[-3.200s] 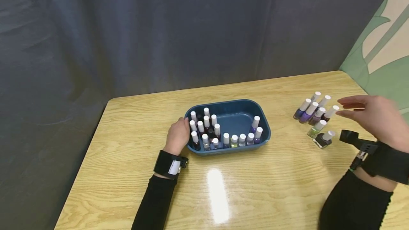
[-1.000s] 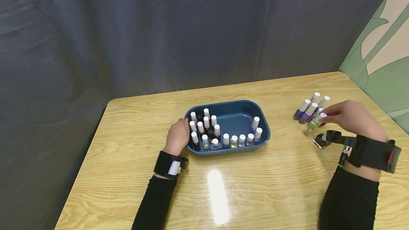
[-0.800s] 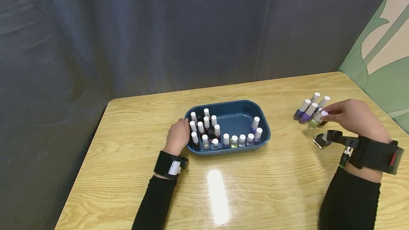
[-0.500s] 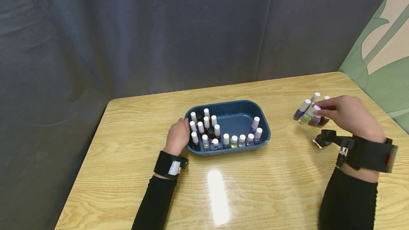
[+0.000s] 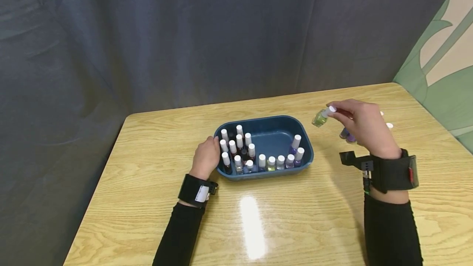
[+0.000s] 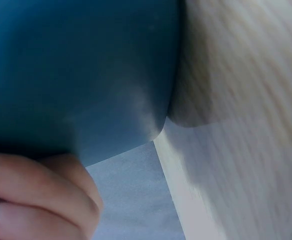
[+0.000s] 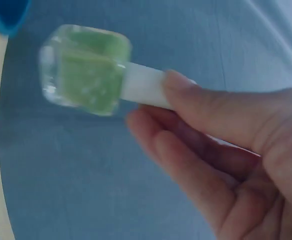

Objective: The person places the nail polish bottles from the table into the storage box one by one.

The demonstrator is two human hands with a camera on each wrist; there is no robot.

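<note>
My left hand (image 5: 205, 157) holds the left end of a dark blue plastic bin (image 5: 273, 136), its fingers bent against the wall in the left wrist view. White-capped nail polish bottles fill the bin's left part and run along its front side to the right end. Up in the air, right of the bin, a green nail polish bottle (image 5: 320, 118) hangs tilted, glass end toward the bin. Thumb and fingers of my right hand (image 5: 367, 128) pinch it by its white cap (image 7: 146, 85).
More nail polish bottles, among them a purple one (image 5: 351, 138), stand on the wooden table (image 5: 148, 175) at the right, mostly hidden behind my right hand. A dark grey curtain (image 5: 221, 40) hangs behind the table, and a green-and-cream patterned surface (image 5: 439, 65) lies beyond its right edge.
My right hand, empty at first, has pinched the green bottle from the group at the right, lifted it and carried it left toward the bin. The left hand and bin have stayed put.
</note>
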